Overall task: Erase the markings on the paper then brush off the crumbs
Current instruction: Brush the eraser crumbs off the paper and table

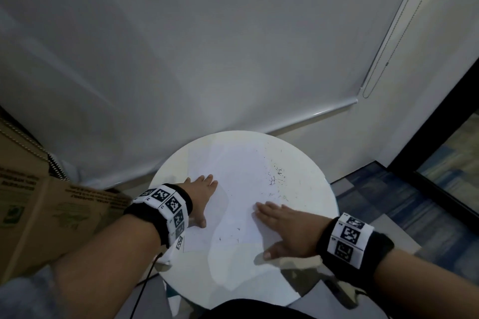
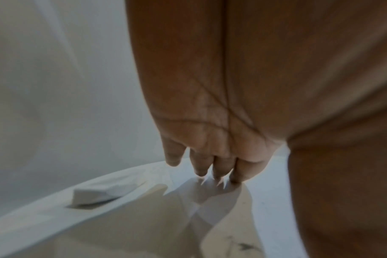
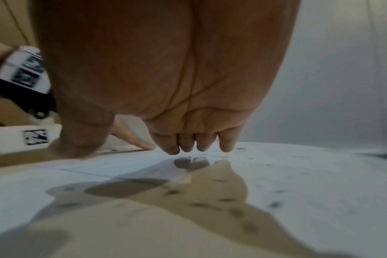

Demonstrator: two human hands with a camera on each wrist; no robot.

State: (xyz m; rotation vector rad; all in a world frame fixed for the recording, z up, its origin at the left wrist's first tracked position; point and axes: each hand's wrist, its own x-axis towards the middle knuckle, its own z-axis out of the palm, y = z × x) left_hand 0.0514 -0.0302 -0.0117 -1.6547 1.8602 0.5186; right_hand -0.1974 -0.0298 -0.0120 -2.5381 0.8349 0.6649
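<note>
The round glossy white worktop (image 1: 305, 217) carries everything, with a brown cardboard box (image 1: 46, 215) standing off its left side. Lying flat across the worktop's middle is the white sheet of paper (image 1: 241, 171), looking clean of markings apart from the debris on it. The left hand (image 1: 201, 195) lies flat on the paper's left part, its fingers (image 2: 237, 172) straight and close together, pinning the sheet. The right hand (image 1: 283, 223) lies flat on the paper's near right area, its fingers (image 3: 172, 144) straight, side by side and holding nothing, which reads as the brushing step. A small white block eraser (image 2: 104, 192) sits on the worktop beyond the left hand. The dark eraser crumbs (image 1: 276, 176) are scattered mostly over the paper's far right, with a few nearer the person. The risks, as I judge them: a sweep pressed too hard could smear crumbs into grey streaks or crease the sheet, and if the left hand eases off, the paper could slide on the slick worktop.
</note>
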